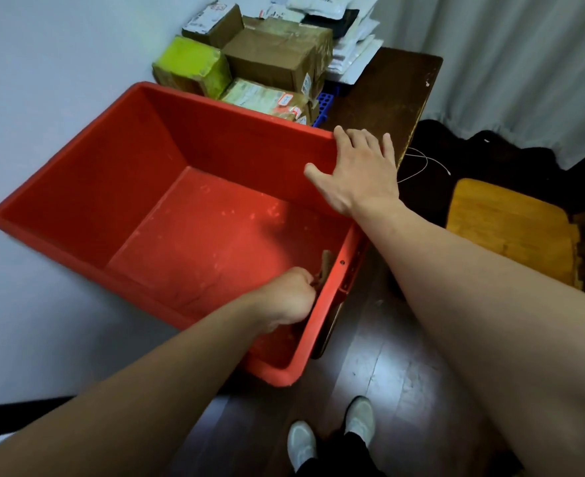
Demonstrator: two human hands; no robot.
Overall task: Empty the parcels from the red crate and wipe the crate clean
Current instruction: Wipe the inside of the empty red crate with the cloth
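The red crate (87,187) sits on a dark wooden table (387,94) against a pale wall, its near corner hanging past the table edge. It holds no parcels; pale smears and specks mark its floor. The left hand (284,301) is down inside, close to the near right wall, fingers curled around a brownish cloth (326,265) that stands up against that wall. The right hand (360,170) lies flat on the crate's far right corner with the fingers spread and straight, thumb pointing over the inside.

The parcels are stacked just beyond the crate at the table's far end: a box wrapped in yellow-green tape (194,63), a large brown cardboard box (270,60), a flat taped parcel (267,99) carrying white and red-printed stickers, and white poly mailers (349,53) heaped behind. They rest on a blue plastic basket (325,105). Shipping labels show on several, but the print is too small and blurred to read.

An orange wooden stool (504,225) stands to the right.
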